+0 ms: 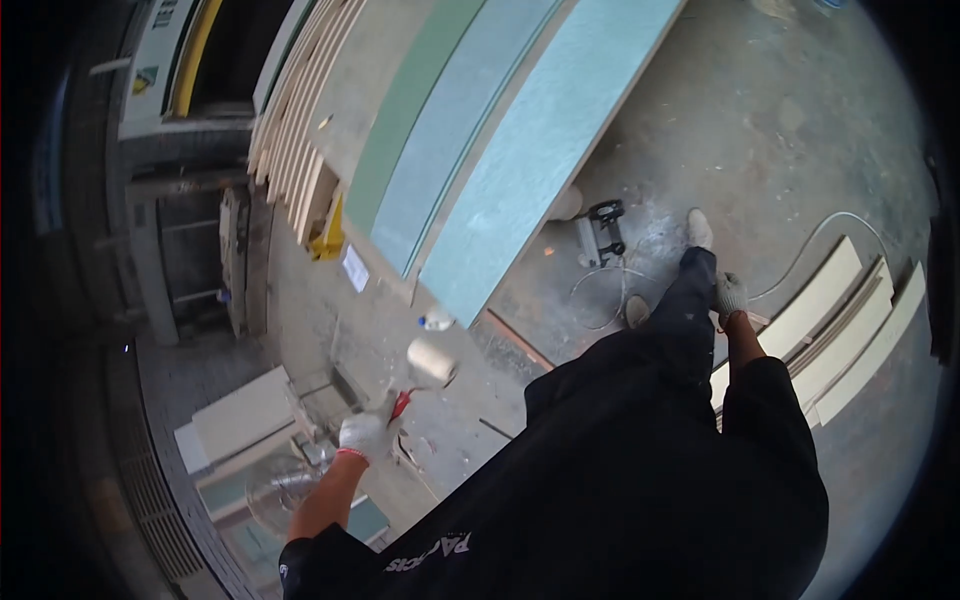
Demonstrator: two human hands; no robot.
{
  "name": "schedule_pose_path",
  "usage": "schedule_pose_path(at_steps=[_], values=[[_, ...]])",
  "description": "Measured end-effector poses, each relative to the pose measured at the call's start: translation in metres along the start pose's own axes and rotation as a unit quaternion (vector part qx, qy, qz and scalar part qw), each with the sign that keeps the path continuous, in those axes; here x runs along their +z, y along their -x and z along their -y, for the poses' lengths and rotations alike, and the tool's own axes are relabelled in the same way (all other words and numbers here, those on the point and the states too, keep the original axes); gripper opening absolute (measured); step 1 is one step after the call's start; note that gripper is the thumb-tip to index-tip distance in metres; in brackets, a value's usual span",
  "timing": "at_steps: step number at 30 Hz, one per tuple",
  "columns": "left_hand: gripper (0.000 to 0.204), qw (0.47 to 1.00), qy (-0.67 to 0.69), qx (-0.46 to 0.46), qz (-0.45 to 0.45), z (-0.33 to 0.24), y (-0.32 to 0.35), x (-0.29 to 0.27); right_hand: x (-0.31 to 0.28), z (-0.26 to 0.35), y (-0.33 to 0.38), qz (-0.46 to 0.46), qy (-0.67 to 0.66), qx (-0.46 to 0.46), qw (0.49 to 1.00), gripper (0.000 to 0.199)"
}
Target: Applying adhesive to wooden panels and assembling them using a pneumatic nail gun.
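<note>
My left hand (368,434), in a whitish work glove, grips the red handle (401,403) of a paint roller. The roller's pale, fluffy sleeve (432,362) points forward, held in the air over the floor. Beyond it lie long painted boards, a light-blue one (545,165) nearest me, then a grey-blue one (455,130) and a green one (405,120). My right hand (732,293), also gloved, hangs beside my leg with its fingers curled, and I see nothing in it. It is close to a stack of cream boards (835,325).
A grey and black power tool (602,235) and a thin hose (590,322) lie on the concrete floor by my feet. Wooden strips (300,130) are stacked at the far left. More panels (240,415) and a clear plastic-looking object (280,490) are at lower left.
</note>
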State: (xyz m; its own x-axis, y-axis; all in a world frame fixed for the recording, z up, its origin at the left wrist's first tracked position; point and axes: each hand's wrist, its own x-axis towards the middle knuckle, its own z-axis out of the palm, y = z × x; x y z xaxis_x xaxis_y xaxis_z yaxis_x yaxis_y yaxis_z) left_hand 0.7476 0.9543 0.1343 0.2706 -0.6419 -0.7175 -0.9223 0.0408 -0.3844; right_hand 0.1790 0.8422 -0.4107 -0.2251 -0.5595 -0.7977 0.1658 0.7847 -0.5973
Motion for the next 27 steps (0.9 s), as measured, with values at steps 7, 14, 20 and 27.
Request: schedule_pose_path(at_steps=[7,14,20,27], values=[[0.058,0.994,0.026,-0.038,-0.101,0.007,0.018,0.032,0.028,-0.019,0.049,-0.029,0.154,-0.069,0.985,0.045],[0.051,0.962,0.049,0.151,-0.221,-0.139,-0.191,-0.169,-0.06,-0.034,0.078,-0.067,-0.112,0.026,0.991,0.027],[0.037,0.936,0.041,0.214,-0.275,-0.18,-0.237,-0.271,-0.055,-0.023,0.09,-0.077,-0.097,0.06,0.99,0.032],[0.065,0.987,0.052,0.057,-0.141,-0.001,-0.115,0.013,-0.008,-0.001,0.064,-0.005,-0.078,0.061,0.995,0.033]])
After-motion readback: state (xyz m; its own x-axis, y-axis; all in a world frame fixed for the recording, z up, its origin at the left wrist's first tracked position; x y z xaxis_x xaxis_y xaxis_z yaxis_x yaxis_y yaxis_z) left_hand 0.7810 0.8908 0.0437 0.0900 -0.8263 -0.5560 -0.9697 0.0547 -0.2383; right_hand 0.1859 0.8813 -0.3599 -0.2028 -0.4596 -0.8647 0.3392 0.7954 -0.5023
